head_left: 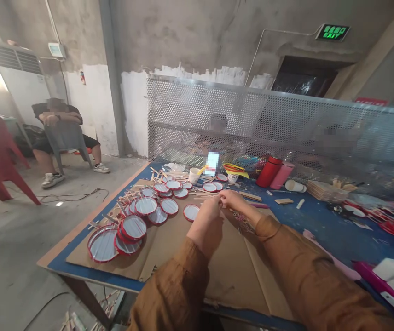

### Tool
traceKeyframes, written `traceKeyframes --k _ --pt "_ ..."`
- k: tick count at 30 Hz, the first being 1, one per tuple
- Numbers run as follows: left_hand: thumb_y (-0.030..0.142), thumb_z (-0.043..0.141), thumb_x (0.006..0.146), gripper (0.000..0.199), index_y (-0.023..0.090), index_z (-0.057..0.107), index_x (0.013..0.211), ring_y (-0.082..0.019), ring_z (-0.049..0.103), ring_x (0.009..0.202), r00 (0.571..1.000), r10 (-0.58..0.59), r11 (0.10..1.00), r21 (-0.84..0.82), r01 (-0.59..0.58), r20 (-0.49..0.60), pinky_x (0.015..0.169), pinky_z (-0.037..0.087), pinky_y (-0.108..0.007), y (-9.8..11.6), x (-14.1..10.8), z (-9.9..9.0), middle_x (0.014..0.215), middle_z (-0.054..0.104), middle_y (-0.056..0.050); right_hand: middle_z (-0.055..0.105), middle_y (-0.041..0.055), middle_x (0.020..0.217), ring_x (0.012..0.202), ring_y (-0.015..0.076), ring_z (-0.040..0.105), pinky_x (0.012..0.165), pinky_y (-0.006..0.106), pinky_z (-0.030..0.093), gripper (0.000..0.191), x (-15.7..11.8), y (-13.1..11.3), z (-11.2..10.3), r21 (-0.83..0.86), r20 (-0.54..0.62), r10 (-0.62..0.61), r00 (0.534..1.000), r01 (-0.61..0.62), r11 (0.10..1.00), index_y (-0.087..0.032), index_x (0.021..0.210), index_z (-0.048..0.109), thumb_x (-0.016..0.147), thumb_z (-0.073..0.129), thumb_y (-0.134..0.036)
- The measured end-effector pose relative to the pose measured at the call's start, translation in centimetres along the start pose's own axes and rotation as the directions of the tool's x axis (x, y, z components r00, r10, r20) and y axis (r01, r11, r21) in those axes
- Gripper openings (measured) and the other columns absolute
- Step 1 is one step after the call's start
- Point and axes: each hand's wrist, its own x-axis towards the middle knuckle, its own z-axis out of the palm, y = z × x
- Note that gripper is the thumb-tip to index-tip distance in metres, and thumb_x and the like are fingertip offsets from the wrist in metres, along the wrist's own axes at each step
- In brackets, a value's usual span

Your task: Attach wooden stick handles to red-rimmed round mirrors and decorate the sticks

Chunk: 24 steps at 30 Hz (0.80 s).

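Working over a brown cardboard sheet (231, 280), the person brought the left hand (206, 214) and the right hand (233, 202) close together, their fingertips (222, 196) meeting in a narrow pinch; whether they held some thin thing could not be told. A tangle of red and white thread (243, 222) lay just beside the right wrist. Nearest the left hand lay a red-rimmed round frame (191, 212), with more such frames and wooden sticks (204, 194) around it, on a blue table (321, 239).

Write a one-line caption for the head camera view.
Left hand and right hand meet over cardboard on a blue table, beside red-rimmed round frames.
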Motion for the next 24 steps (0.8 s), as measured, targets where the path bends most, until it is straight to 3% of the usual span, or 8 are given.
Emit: traceKeyframes --k 4,7,13,19,24 --pt "0.027 0.05 0.087 0.025 0.016 0.07 0.078 -0.017 0.06 0.072 0.985 -0.034 0.976 0.216 -0.003 0.17 0.073 0.046 -0.026 1.1 -1.0 -0.1 0.071 0.066 -0.006 0.074 0.01 0.101 0.092 0.0205 0.066 0.071 0.025 0.039 0.029 -0.1 2.3 -0.9 -0.028 -0.027 0.104 0.994 -0.105 0.994 -0.018 0.099 0.073 0.089 0.046 -0.023" --pt "0.046 0.044 0.092 0.04 0.019 0.072 0.087 -0.016 0.06 0.069 0.968 -0.082 0.972 0.232 0.025 0.239 0.068 0.045 -0.024 1.3 -1.5 1.0 0.068 0.064 -0.003 0.074 0.0129 0.098 0.091 0.0235 0.067 0.07 0.027 0.04 0.026 0.2 3.8 -1.4 -0.068 0.005 0.171 0.985 -0.17 0.983 -0.016 0.093 0.074 0.087 0.049 -0.021" --pt "0.051 0.053 0.088 0.036 0.021 0.074 0.087 -0.014 0.056 0.064 0.888 -0.056 0.974 0.219 -0.052 0.457 0.069 0.043 -0.023 0.2 -1.2 2.7 0.062 0.061 0.0 0.073 0.014 0.103 0.099 0.0239 0.066 0.076 0.027 0.043 0.026 3.7 3.4 -1.5 -0.097 0.026 0.149 0.989 -0.146 0.985 -0.017 0.096 0.074 0.087 0.05 -0.019" --pt "0.06 0.026 0.095 0.067 0.012 0.072 0.09 -0.012 0.048 0.043 0.897 -0.131 0.988 -0.016 0.152 0.422 0.057 0.042 -0.024 -0.6 -0.4 2.3 0.043 0.045 0.002 0.071 0.0146 0.112 0.104 0.0227 0.065 0.081 0.027 0.043 0.028 8.0 2.1 -0.6 -0.047 -0.016 0.114 0.993 -0.115 0.992 -0.016 0.103 0.074 0.086 0.052 -0.015" --pt "0.062 0.02 0.095 0.072 0.01 0.068 0.08 -0.011 0.041 0.036 0.942 -0.138 0.96 -0.193 0.203 0.305 0.044 0.034 -0.023 -1.1 0.2 2.1 0.041 0.038 0.003 0.075 0.0143 0.094 0.088 0.0222 0.068 0.07 0.025 0.044 0.021 11.0 1.2 -0.1 0.08 -0.054 0.159 0.986 -0.154 0.985 -0.012 0.09 0.077 0.083 0.06 -0.024"
